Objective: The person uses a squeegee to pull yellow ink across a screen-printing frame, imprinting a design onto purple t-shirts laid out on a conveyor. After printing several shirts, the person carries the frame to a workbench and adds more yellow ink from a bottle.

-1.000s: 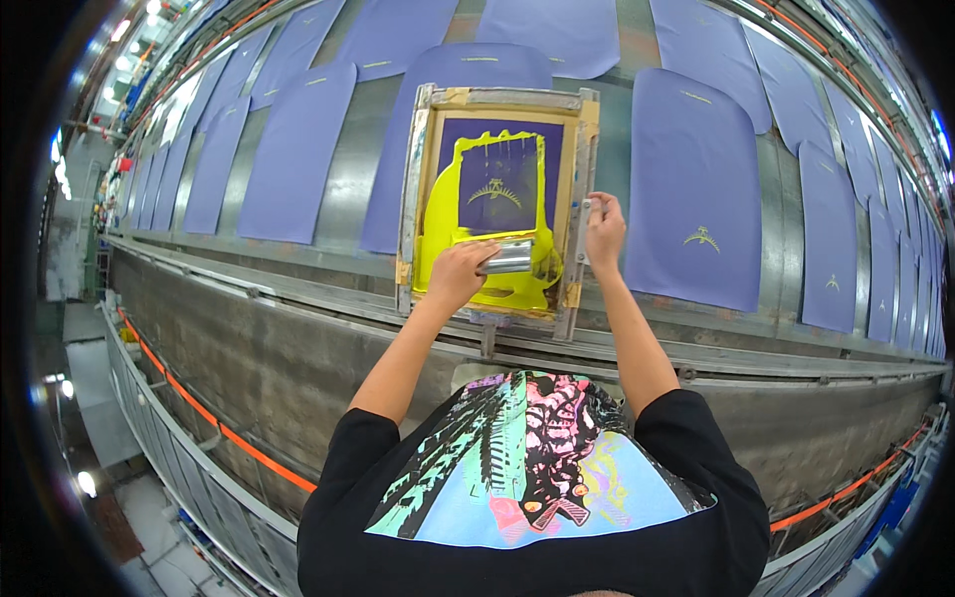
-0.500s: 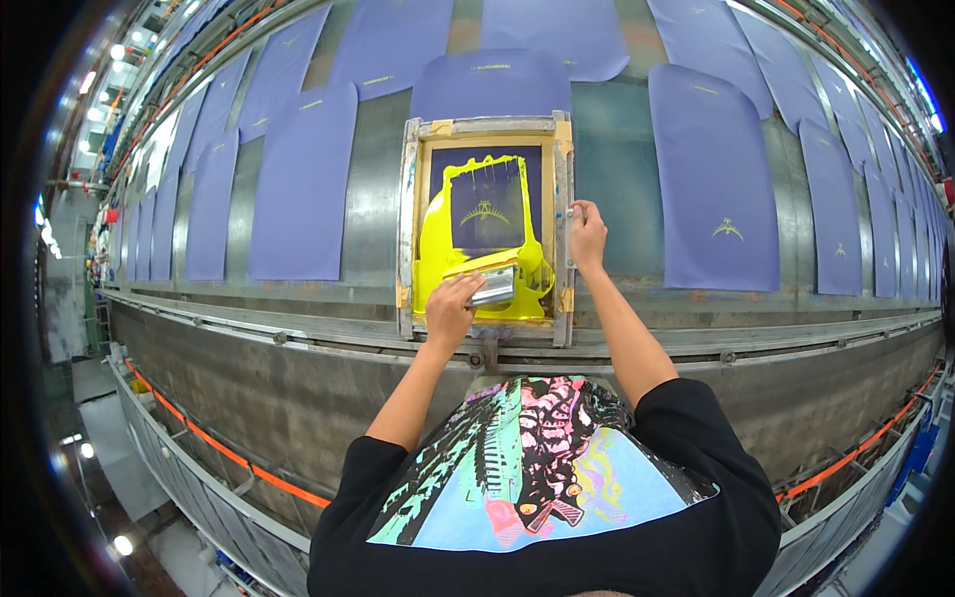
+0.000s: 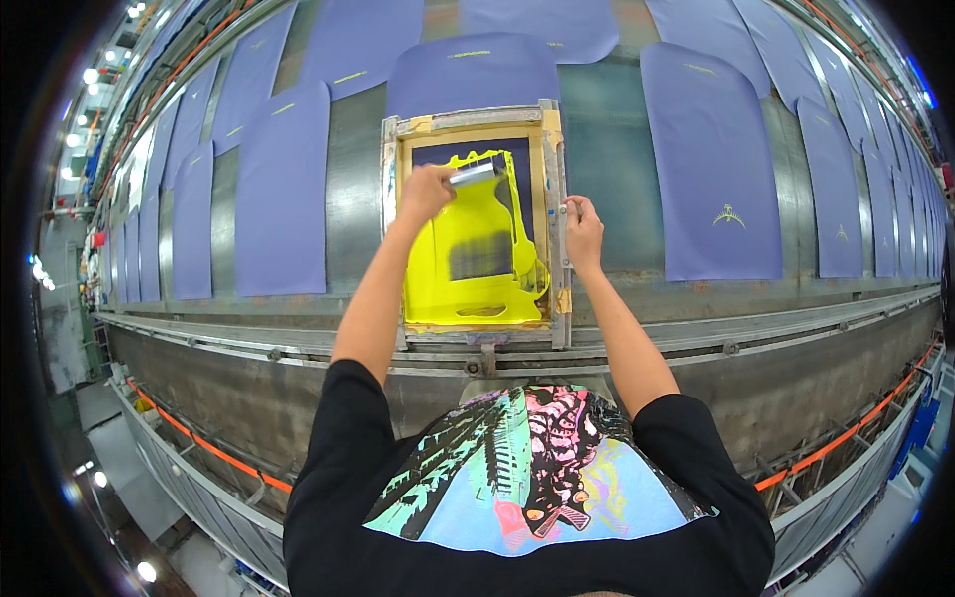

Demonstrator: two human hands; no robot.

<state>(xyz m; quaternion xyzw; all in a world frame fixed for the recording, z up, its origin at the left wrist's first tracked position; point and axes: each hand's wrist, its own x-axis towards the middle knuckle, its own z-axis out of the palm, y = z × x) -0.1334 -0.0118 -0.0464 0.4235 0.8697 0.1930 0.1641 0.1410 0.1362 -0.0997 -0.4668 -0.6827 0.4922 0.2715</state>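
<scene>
A screen printing frame [image 3: 428, 123] lies on the long metal bed in front of me. Its mesh is smeared with bright yellow ink [image 3: 448, 294], with dark patches showing through. My left hand [image 3: 428, 191] grips a silver squeegee [image 3: 474, 173] near the top of the screen, over the ink. My right hand [image 3: 582, 231] is closed on the right edge of the frame, at a small metal fitting. Part of a purple panel [image 3: 468, 72] shows from under the frame at its far side.
Rows of purple panels [image 3: 279, 194] lie along the metal bed [image 3: 607, 169] on both sides and behind, some with small yellow prints [image 3: 728, 217]. A metal rail [image 3: 696, 333] runs along the near edge. Orange strips [image 3: 211, 436] and railings line the trough below, on my side.
My left hand and the squeegee have moved from low on the screen to its top, spreading yellow over much of the dark middle. My right hand stays on the frame.
</scene>
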